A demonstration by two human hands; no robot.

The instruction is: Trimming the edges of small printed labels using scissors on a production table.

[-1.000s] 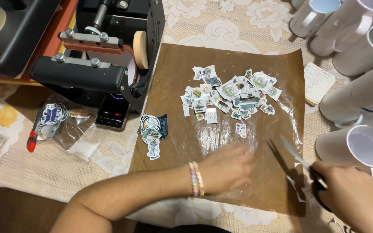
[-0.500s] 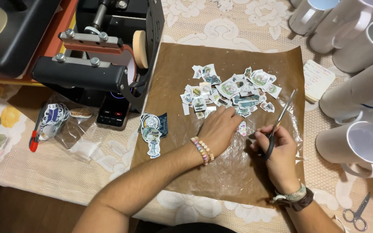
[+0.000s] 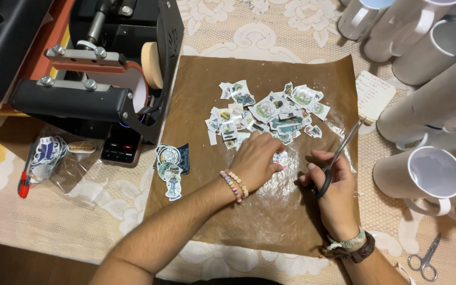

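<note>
Your forearms are bare, with no sleeves. Your left hand [image 3: 257, 161] carries a pastel beaded bracelet [image 3: 234, 185] at the wrist. Your right hand [image 3: 336, 191] carries a dark brown watch strap [image 3: 355, 253] beside a pale woven band [image 3: 344, 243].

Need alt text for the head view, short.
A left hand pinches a small sticker cutout while the right hand grips scissors over brown paper. A pile of cutouts lies beyond; white mugs right, black press machine left.

Left hand [image 3: 257, 161] now pinching a small cutout [image 3: 280, 158], nearer the scissors [image 3: 333, 161]
</note>
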